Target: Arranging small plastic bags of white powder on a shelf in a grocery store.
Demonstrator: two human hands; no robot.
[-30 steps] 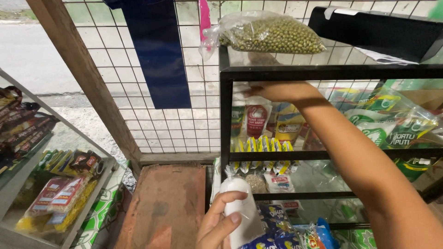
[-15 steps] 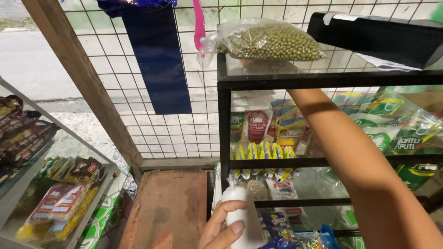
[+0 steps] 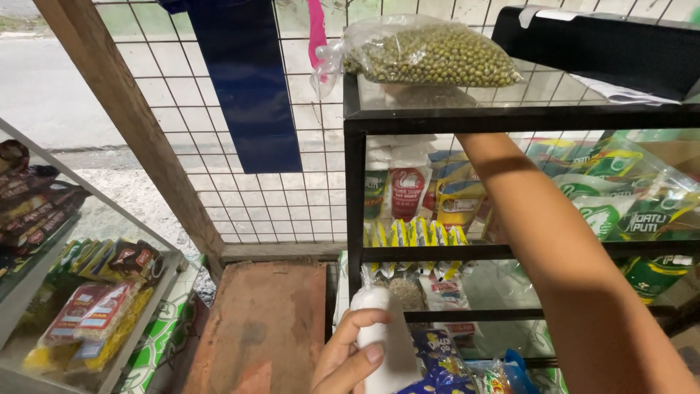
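Left hand [image 3: 348, 363]: at bottom edge of view, fingers curled round a white plastic-wrapped packet [image 3: 383, 337], thumb across its front; packet upright, rounded top just in front of the black metal rack's [image 3: 355, 182] corner post, low down.

Right hand: not visible. Right forearm [image 3: 554, 248] runs from lower right up under the rack's top shelf; the hand is hidden behind the shelf's front bar, so its grip cannot be told.

Around the packet: blue snack packs [image 3: 437, 361] just to its right on the bottom level, with bright foil wrappers beside them. One level up, small clear sachets with white labels [image 3: 441, 292].

Middle shelf: row of yellow sachets [image 3: 415, 235] hung along the front bar; behind them a red-and-white pouch [image 3: 408, 191] and a yellow pouch with blue band [image 3: 461, 201]. Right of the forearm, green-and-white bags [image 3: 620, 197] in clear wrap.

Top shelf: clear bag of green mung beans [image 3: 430, 55], knotted end pointing left; black flat box [image 3: 605, 47] to its right.

Behind: wire mesh [image 3: 189, 146], dark blue sheet [image 3: 248, 80] hung on it, pink strip [image 3: 317, 29], slanted wooden post [image 3: 124, 124].

Left: glass-fronted shelf [image 3: 44, 292] with red-and-yellow packs [image 3: 87, 321] below, dark wrappers [image 3: 29, 204] above. Brown board [image 3: 262, 328] on the floor between.
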